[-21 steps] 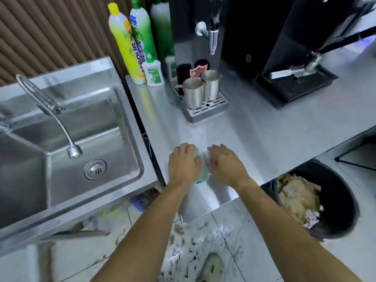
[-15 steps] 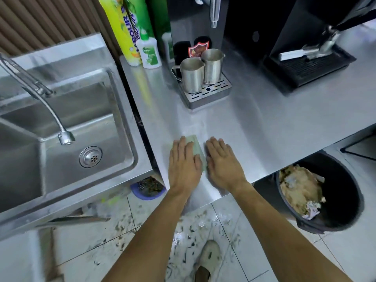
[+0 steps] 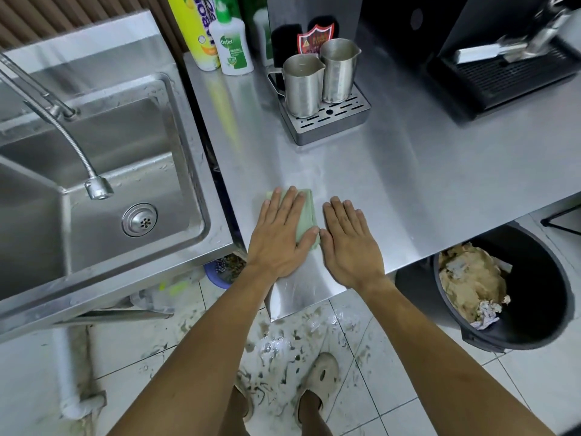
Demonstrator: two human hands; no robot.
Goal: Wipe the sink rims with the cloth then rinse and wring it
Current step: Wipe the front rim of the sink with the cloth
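A folded pale green cloth (image 3: pixel 306 215) lies flat on the steel counter (image 3: pixel 408 184), near its front left corner. My left hand (image 3: pixel 283 234) presses on the cloth with straight fingers and covers most of it. My right hand (image 3: pixel 349 243) lies flat on the bare counter just right of the cloth, its thumb beside the cloth's edge. The steel sink (image 3: pixel 201 171) stands to the left, its right rim close to the counter's left edge. Its flexible faucet (image 3: pixel 94 184) hangs over the drain (image 3: pixel 140 219).
Two steel jugs (image 3: pixel 320 80) stand on a drip tray (image 3: pixel 330 121) behind the hands. Detergent bottles (image 3: pixel 231 48) line the back left, a black machine (image 3: pixel 503 67) the back right. A black bin (image 3: pixel 540 297) with waste stands under the counter. The tiled floor is dirty.
Both hands have flattened out from curled to straight fingers, and the cloth now lies spread under my left hand. My view has tilted further down toward the floor.
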